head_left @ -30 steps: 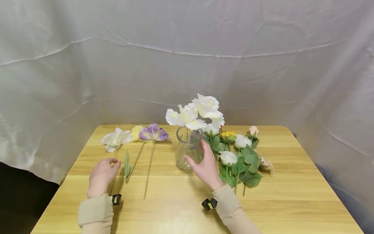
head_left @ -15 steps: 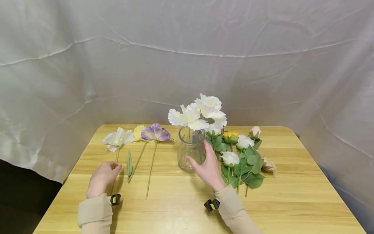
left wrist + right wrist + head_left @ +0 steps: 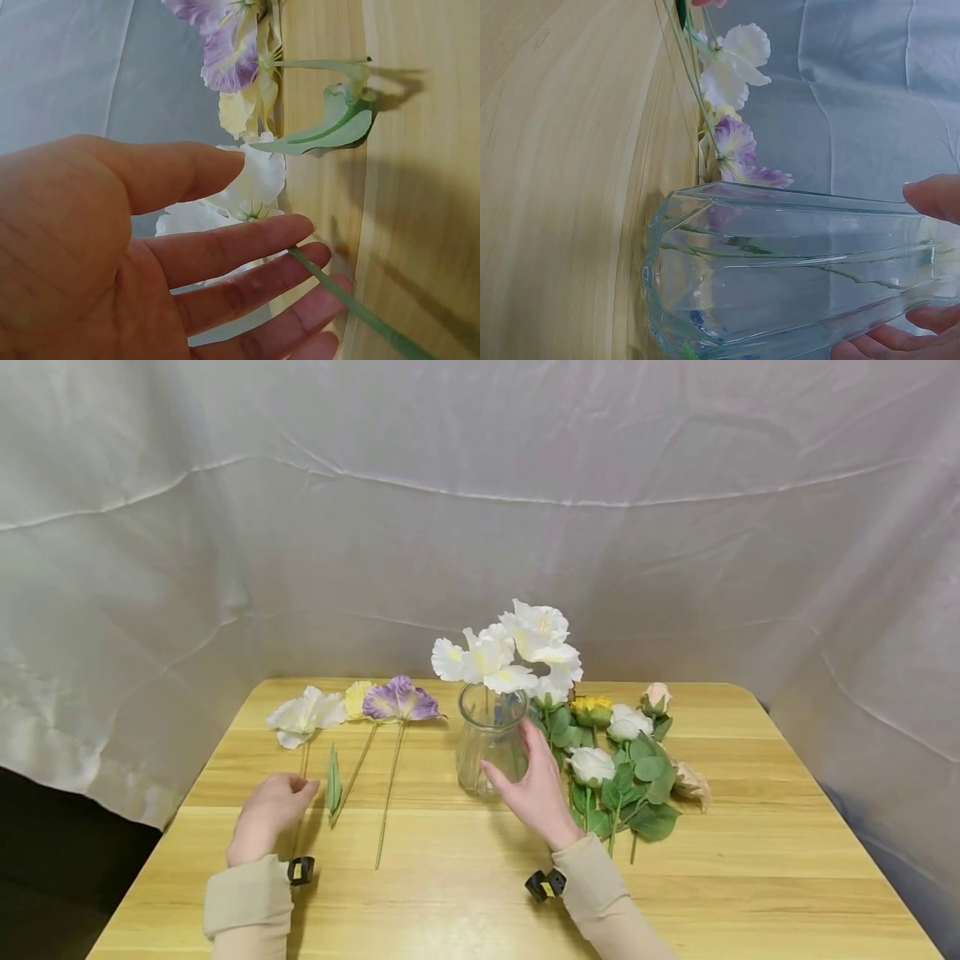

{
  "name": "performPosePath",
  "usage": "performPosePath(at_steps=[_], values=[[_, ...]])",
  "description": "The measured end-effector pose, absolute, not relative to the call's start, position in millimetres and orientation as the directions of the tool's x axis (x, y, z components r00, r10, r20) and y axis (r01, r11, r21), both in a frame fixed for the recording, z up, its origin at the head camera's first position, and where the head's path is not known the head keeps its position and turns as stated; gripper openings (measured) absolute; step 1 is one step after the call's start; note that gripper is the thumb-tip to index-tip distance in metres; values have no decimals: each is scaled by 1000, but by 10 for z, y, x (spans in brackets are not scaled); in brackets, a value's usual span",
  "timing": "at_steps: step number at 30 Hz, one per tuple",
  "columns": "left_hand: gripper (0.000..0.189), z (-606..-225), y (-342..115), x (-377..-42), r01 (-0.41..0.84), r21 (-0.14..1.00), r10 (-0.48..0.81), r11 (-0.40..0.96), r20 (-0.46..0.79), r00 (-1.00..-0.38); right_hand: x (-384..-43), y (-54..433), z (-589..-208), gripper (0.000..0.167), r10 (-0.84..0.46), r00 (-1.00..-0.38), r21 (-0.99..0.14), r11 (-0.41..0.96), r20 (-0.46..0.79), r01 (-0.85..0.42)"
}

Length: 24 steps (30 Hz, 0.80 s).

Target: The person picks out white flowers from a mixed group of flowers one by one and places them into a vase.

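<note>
My left hand [image 3: 272,814] is low over the left part of the table, at the stem of a white artificial flower [image 3: 303,714]. In the left wrist view its fingers [image 3: 247,244] are nearly straight, and the thumb stands apart from them. The green stem [image 3: 352,304] touches the fingertips. My right hand [image 3: 538,793] holds the clear glass vase [image 3: 480,756], thumb on one side and fingers on the other. The vase stands upright on the table. White flowers [image 3: 487,660] rise from its mouth, and their stems show through the glass in the right wrist view.
Between left hand and vase lie a purple flower [image 3: 401,700], a yellow flower [image 3: 357,700] and a green leaf [image 3: 333,781]. Right of the vase is a pile with white roses [image 3: 592,767], a sunflower [image 3: 592,708] and a pink rose [image 3: 656,697]. Grey cloth [image 3: 480,543] hangs behind.
The head view has shifted slightly. My left hand and the white flower beside it have moved a little to the right. My right hand stays on the vase.
</note>
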<state>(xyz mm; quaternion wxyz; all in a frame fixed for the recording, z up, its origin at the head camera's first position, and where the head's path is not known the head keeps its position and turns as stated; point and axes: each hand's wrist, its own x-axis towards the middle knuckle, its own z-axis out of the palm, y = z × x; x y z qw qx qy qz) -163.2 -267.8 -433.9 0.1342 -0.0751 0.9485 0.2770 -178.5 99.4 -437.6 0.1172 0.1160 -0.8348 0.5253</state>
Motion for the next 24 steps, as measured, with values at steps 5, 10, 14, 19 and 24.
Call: performPosePath(at_steps=[5,10,14,19,24], values=[[54,-4341,-2668,-1637,-220,523,-75,823,-285,-956,-1784,989,-4362,89,-77,-945,-853,412,317,-320],[44,-4339,-2652,-1649,-216,549,-82,808,-258,-963,-1770,984,-4342,90,-78,-949,-855,417,305,-309],[40,-4340,-2644,-1647,-217,570,-89,793,-243,-966,-1773,991,-4347,89,-77,-947,-850,423,311,-313],[40,-4333,-2641,-1647,-218,590,-106,777,-219,-970,-1770,997,-4352,89,-74,-947,-845,432,314,-314],[39,-4318,-2642,-1643,-202,611,-119,765,-174,-978,-1767,1001,-4354,89,-72,-945,-843,435,318,-317]])
